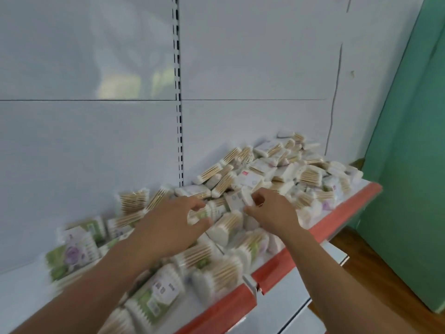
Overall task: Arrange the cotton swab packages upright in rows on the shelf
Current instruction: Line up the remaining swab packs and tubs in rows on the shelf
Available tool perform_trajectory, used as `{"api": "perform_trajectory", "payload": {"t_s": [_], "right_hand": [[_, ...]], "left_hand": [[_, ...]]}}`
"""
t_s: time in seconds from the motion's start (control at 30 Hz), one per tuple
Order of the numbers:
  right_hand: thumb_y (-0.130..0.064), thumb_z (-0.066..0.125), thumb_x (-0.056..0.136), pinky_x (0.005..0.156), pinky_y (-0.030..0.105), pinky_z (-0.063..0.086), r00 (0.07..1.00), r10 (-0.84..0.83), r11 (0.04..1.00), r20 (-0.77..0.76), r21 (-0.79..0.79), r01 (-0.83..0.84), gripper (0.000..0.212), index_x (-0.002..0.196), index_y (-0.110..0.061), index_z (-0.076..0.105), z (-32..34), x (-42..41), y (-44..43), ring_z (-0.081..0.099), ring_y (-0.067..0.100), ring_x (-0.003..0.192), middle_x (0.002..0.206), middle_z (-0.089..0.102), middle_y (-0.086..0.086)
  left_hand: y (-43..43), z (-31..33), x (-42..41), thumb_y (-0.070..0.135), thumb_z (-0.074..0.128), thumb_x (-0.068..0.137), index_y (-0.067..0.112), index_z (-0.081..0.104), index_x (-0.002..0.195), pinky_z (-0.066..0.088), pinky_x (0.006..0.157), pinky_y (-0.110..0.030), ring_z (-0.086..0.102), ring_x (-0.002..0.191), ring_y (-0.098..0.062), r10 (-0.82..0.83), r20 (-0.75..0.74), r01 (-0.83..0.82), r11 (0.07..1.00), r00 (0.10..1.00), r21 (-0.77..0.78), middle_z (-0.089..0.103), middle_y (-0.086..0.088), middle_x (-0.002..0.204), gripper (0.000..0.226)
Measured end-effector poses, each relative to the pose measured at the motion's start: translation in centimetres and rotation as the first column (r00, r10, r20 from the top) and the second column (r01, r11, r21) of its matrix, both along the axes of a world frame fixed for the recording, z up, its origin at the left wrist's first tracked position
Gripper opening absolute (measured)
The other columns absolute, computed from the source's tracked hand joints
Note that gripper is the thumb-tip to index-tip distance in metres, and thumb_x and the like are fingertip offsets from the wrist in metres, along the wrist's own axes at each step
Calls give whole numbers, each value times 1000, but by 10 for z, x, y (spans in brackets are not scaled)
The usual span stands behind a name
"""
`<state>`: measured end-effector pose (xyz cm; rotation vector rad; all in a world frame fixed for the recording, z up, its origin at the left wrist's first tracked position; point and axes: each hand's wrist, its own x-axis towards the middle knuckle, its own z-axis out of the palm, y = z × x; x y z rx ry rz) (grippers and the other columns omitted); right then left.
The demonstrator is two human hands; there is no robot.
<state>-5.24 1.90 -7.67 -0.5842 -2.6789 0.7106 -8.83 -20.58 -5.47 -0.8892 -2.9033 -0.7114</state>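
Note:
A big loose heap of cotton swab packages [284,169] covers the right part of the white shelf [21,285], with wooden sticks and white tips showing. At the left, several packages with green and purple labels [74,249] stand roughly upright. My left hand [168,225] hovers over the middle packages, fingers spread and curled; whether it grips one I cannot tell. My right hand [269,208] pinches a white package [238,198] at the heap's near edge. The picture is blurred with motion.
The shelf has a red front strip [313,239] and a white back panel with a slotted upright [179,116]. A lower white shelf [284,307] shows below. A green wall [409,165] stands at the right over a wooden floor [361,266].

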Motion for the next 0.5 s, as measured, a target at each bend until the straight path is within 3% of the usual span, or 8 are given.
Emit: {"api": "perform_trajectory", "payload": {"t_s": [0.1, 0.2, 0.27, 0.33, 0.4, 0.5], "right_hand": [[-35, 66, 88, 75, 29, 48, 992, 54, 998, -113, 18, -52, 20, 103, -23, 64, 1, -2, 18, 59, 11, 86, 93, 64, -9], [-35, 73, 86, 78, 26, 48, 946, 104, 959, -307, -221, -177, 18, 101, -29, 64, 4, 0, 40, 60, 3, 86, 92, 63, -15], [-30, 75, 85, 72, 24, 49, 901, 128, 826, -414, -459, -328, 17, 101, -25, 69, 11, -3, 49, 64, 6, 83, 89, 69, -10], [-24, 74, 86, 68, 20, 51, 862, 190, 648, -470, -600, -470, 14, 98, -29, 71, 17, -8, 54, 67, 3, 83, 87, 73, -13], [-22, 74, 86, 71, 19, 53, 831, 297, 572, -471, -609, -549, 17, 99, -33, 71, 21, -14, 58, 68, -1, 86, 91, 74, -18], [-19, 74, 85, 73, 16, 52, 775, 438, 534, -456, -561, -632, 20, 98, -33, 74, 28, -22, 67, 68, -1, 86, 93, 73, -16]], "left_hand": [[12, 1, -10, 61, 53, 90, 42, 53, 131, 38, 86, -25, 49, 104, 0, 27, 3, -27, 999, 1000, 23, 54, 23, 127, 45], [25, -2, -11, 57, 58, 88, 39, 57, 131, 37, 88, -21, 52, 107, 3, 67, 70, -76, 988, 995, 138, 56, 24, 121, 46], [34, -1, -11, 54, 62, 88, 40, 57, 129, 39, 89, -18, 55, 111, 3, 93, 112, -114, 972, 989, 206, 58, 24, 121, 44], [43, 7, -12, 56, 62, 88, 46, 52, 125, 42, 85, -15, 56, 108, 8, 128, 151, -161, 959, 980, 233, 56, 30, 115, 40], [52, 15, -13, 60, 65, 83, 48, 49, 123, 46, 93, -20, 55, 109, 11, 165, 156, -207, 929, 974, 308, 55, 34, 113, 44], [70, 21, -13, 60, 71, 73, 48, 46, 127, 45, 103, -25, 54, 112, 12, 186, 176, -243, 881, 967, 407, 56, 33, 118, 60]]}}
